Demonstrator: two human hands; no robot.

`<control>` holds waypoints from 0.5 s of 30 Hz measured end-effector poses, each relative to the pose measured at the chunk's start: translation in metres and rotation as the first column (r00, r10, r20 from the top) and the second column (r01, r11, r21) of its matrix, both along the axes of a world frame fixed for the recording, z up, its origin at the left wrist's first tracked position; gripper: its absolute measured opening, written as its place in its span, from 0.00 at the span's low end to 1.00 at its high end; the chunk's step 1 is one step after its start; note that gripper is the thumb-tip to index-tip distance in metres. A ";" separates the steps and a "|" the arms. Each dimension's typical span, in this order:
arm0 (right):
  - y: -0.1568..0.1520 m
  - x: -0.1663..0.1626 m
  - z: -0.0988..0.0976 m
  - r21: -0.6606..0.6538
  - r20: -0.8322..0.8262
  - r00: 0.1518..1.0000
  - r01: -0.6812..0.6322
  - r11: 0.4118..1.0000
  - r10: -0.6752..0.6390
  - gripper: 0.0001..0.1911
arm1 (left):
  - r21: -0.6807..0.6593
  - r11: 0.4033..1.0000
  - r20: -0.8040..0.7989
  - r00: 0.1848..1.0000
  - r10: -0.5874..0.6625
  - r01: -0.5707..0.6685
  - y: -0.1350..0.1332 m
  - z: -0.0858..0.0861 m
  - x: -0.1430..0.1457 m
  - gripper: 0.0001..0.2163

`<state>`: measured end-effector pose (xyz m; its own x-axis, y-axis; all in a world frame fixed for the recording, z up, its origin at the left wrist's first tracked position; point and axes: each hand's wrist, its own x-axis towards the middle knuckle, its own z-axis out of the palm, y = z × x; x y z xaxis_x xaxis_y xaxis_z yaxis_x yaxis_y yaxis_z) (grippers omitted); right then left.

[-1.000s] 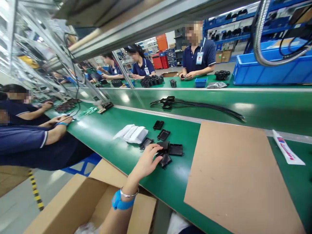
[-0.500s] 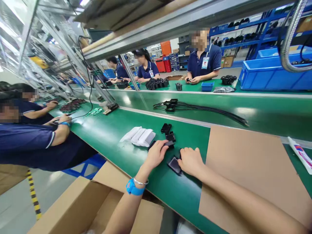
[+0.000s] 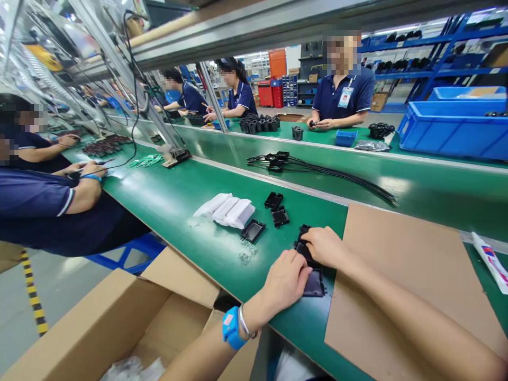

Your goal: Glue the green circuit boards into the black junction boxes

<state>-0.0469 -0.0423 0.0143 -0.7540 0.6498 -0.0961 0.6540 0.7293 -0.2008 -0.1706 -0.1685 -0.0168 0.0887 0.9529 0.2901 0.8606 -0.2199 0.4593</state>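
Beside the cardboard sheet, my left hand [image 3: 286, 280] is closed with its thumb and fingers at the left edge of a shallow black plastic case [image 3: 315, 284]. My right hand [image 3: 327, 246] is just beyond it, fingers bent over another black case [image 3: 304, 248], which it partly hides. More black plastic shows at the far side of those fingers, its full shape covered. Three similar open cases lie apart on the green bench: one black case [image 3: 253, 231] near the white packets, two farther back [image 3: 280, 216].
White packets [image 3: 234, 210] lie left of the cases. A flat cardboard sheet [image 3: 400, 280] covers the bench at right, with a white tube [image 3: 490, 262] beyond. Black cables [image 3: 341, 177] lie behind the divider. An open carton [image 3: 99, 317] stands below the bench edge. Co-workers sit left and opposite.
My left hand has moved right and nearer to me, bringing a black case beside my right hand. My right hand has shifted slightly away and right. The case by the packets is now uncovered.
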 end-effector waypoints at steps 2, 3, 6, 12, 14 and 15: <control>-0.004 0.004 0.004 -0.007 -0.029 0.999 -0.014 1.000 0.014 0.16 | 0.016 0.998 -0.044 0.998 0.055 -0.054 0.011 0.006 -0.010 0.07; -0.007 0.007 0.006 -0.012 -0.049 0.998 -0.028 1.000 0.027 0.15 | 0.019 0.996 -0.067 0.994 0.088 -0.087 0.019 0.011 -0.021 0.07; -0.017 0.015 0.011 -0.038 -0.102 0.987 -0.127 0.991 0.123 0.17 | 0.014 0.977 -0.149 0.965 0.214 -0.214 0.060 0.027 -0.061 0.10; -0.021 0.014 -0.002 -0.030 -0.118 0.975 -0.193 0.981 0.189 0.05 | -0.142 0.945 -0.372 0.901 0.226 -0.296 0.154 0.032 -0.103 0.15; -0.017 0.012 -0.005 -0.031 -0.130 0.967 -0.222 0.974 0.217 0.05 | -0.170 0.933 -0.426 0.877 0.221 -0.318 0.165 0.030 -0.102 0.15; -0.016 0.012 -0.004 -0.030 -0.137 0.963 -0.237 0.971 0.231 0.04 | -0.169 0.929 -0.448 0.865 0.227 -0.331 0.165 0.030 -0.101 0.15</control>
